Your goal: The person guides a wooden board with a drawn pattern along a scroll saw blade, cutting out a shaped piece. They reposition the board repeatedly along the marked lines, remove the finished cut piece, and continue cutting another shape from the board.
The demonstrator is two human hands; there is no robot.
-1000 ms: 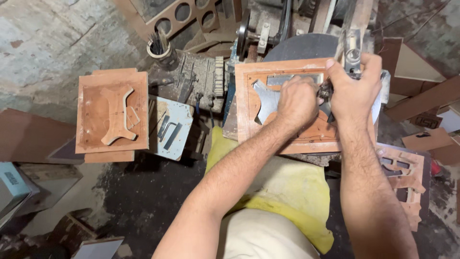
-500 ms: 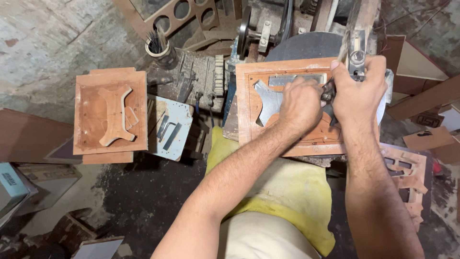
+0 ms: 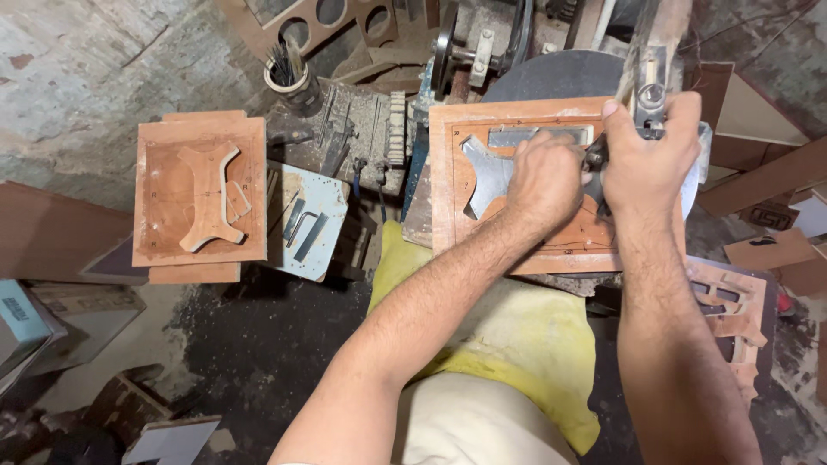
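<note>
Brushes (image 3: pixel 284 62) stand in a cup (image 3: pixel 297 90) beside wooden board (image 3: pixel 525 185).

Matt grey metal plate (image 3: pixel 487 176) on smooth reddish wooden board (image 3: pixel 448 207)

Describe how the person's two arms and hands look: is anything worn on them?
Both forearms are bare, with no sleeves in view. The left hand and the right hand wear no gloves. No watch, ring or bracelet shows on either. Dark hair covers both forearms.
</note>
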